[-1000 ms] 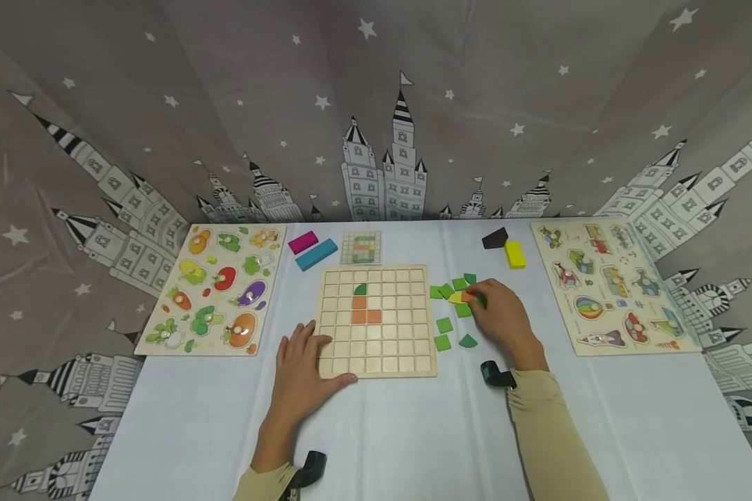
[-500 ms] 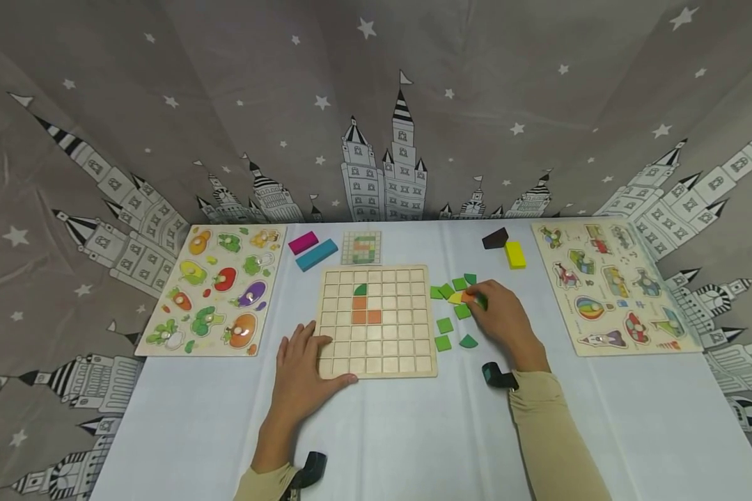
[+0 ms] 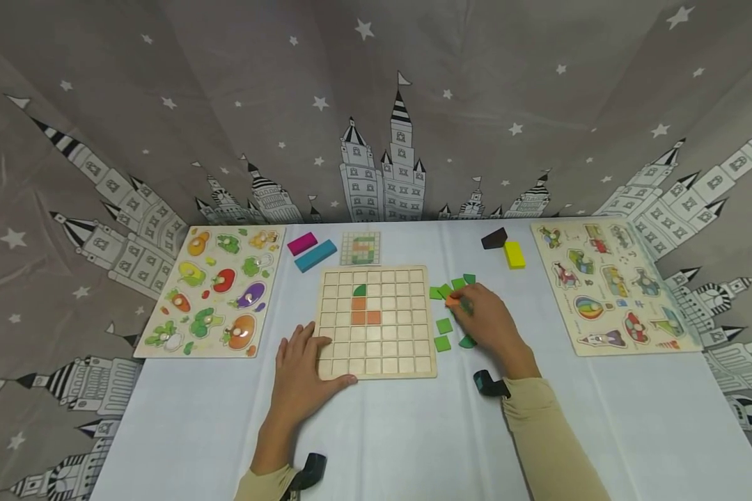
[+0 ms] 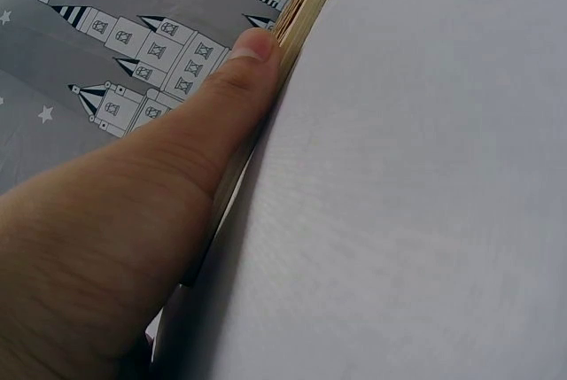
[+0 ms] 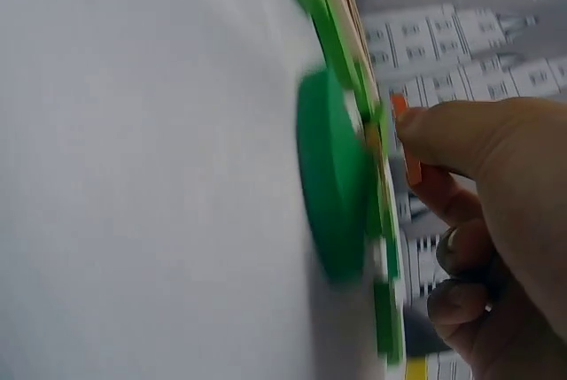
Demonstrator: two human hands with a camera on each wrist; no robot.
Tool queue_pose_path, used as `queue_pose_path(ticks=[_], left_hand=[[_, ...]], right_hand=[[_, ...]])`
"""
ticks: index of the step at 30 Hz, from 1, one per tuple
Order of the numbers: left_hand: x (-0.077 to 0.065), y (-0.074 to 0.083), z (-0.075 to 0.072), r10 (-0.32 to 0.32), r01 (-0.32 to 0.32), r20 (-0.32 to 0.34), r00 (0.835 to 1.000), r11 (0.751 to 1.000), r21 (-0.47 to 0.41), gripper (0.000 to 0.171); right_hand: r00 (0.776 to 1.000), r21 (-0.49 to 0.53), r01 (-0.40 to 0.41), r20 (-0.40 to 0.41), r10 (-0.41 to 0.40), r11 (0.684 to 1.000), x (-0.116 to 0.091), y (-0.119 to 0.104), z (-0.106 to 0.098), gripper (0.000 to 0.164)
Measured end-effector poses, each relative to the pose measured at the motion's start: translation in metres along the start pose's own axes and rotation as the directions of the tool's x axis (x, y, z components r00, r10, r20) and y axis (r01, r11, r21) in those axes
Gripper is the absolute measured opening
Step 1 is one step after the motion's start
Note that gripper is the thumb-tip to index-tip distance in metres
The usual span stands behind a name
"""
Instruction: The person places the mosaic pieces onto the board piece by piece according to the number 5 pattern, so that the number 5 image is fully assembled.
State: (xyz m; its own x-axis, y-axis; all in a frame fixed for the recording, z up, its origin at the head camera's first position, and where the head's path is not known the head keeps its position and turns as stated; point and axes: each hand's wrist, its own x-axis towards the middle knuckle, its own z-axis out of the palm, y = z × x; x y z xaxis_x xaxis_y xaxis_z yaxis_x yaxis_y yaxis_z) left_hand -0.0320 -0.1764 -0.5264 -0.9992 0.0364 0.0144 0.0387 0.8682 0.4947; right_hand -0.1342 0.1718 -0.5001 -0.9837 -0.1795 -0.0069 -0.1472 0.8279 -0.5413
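Observation:
My right hand (image 3: 490, 321) pinches an orange tile (image 5: 413, 166) between thumb and forefinger, holding it up over the scattered green tiles (image 3: 443, 325). Its other fingers are curled in. Below it in the right wrist view, a green quarter-round tile (image 5: 330, 181) lies on the cloth. My left hand (image 3: 302, 376) rests at the near left corner of the wooden grid board (image 3: 401, 348), fingers spread along the left side. Its thumb (image 4: 252, 48) touches the front edge. On the board are several orange tiles (image 3: 358, 310) and one green quarter-round tile (image 3: 360, 290).
A small pattern card (image 3: 361, 248) lies behind the board, beside magenta (image 3: 302, 243) and blue (image 3: 316, 255) blocks. Dark brown (image 3: 494, 239) and yellow (image 3: 514, 255) blocks lie at the back right. A vegetable puzzle (image 3: 209, 299) sits left, a vehicle puzzle (image 3: 614, 285) right.
My right hand has lifted the orange tile and shifted a little left, toward the board. The left hand stays in place.

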Motion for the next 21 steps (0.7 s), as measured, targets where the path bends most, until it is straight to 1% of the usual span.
queue_pose_path(ticks=[4,9,12,15,21], left_hand=[[0.000,0.000,0.000,-0.003,0.003,0.000,1.000,1.000,0.001,0.092],[0.000,0.000,0.001,-0.004,0.004,0.002,1.000,1.000,0.007,0.092],[0.001,0.000,0.001,-0.006,0.006,0.003,1.000,1.000,0.007,0.092],[0.001,0.000,0.001,-0.009,0.009,0.003,1.000,1.000,0.005,0.092],[0.000,0.000,0.001,-0.009,0.009,0.001,1.000,1.000,0.012,0.092]], right_hand=[[0.996,0.008,0.088,0.021,-0.089,0.996,0.001,-0.014,0.011,0.028],[0.981,0.025,0.187,0.042,-0.188,0.982,0.003,-0.035,0.029,0.024],[0.973,0.034,0.214,0.076,-0.216,0.976,0.005,-0.050,0.037,0.023],[0.963,0.021,0.246,0.108,-0.246,0.969,0.007,-0.062,0.042,0.022],[0.950,-0.011,0.285,0.135,-0.281,0.958,0.012,-0.075,0.047,0.023]])
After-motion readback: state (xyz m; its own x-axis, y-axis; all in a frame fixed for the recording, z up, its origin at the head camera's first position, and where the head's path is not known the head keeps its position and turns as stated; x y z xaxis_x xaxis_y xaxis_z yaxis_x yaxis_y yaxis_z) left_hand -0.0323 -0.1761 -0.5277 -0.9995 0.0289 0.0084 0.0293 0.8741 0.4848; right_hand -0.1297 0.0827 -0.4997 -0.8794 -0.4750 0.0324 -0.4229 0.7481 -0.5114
